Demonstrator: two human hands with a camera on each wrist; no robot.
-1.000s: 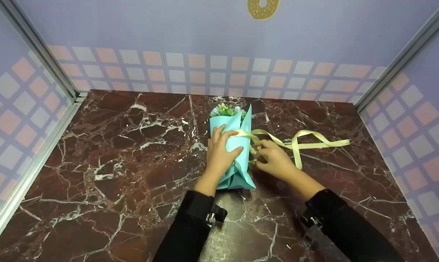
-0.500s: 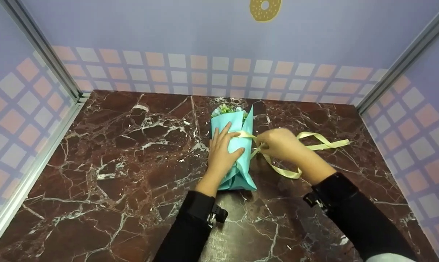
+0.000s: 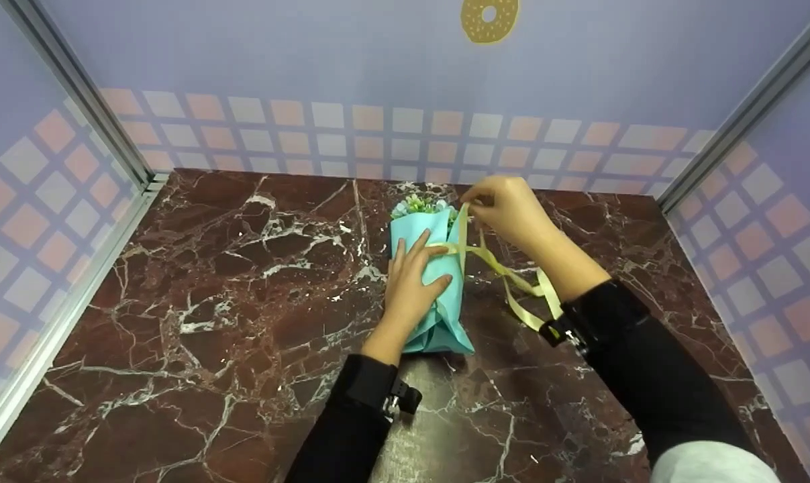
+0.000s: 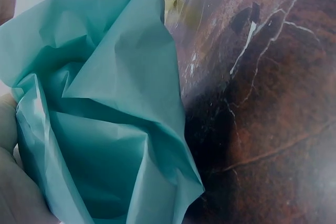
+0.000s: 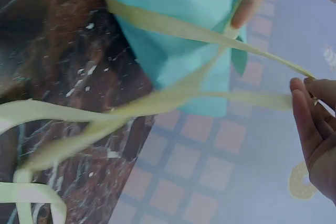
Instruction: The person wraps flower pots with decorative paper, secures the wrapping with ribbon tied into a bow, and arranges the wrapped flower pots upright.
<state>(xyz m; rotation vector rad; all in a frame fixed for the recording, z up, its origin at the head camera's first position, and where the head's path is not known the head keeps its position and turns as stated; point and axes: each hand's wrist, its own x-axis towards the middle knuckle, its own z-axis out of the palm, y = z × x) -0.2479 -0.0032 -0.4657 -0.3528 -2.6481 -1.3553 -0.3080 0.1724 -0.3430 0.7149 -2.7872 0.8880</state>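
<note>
A bouquet (image 3: 447, 302) wrapped in turquoise paper lies on the marble-patterned table, its small blue and green flowers (image 3: 419, 205) showing at the far end. Spread over the wrap, my left hand (image 3: 410, 285) presses it, with one fingertip at the pale yellow ribbon (image 3: 463, 235) that crosses the paper. Beyond the bouquet's right side, my right hand (image 3: 509, 209) pinches a length of this ribbon and holds it raised. In the right wrist view, two ribbon strands run taut to the pinching fingertips. The left wrist view shows the folded lower paper (image 4: 121, 114).
Loose ribbon loops trail over the table (image 3: 243, 322) to the right of the bouquet, partly under my right forearm. Purple panels with pink and white squares (image 3: 408, 121) enclose the back and both sides.
My right hand has gone from low beside the wrap to up near the flowers, drawing the ribbon with it. The loose loops have shifted; my left hand stays on the bouquet.
</note>
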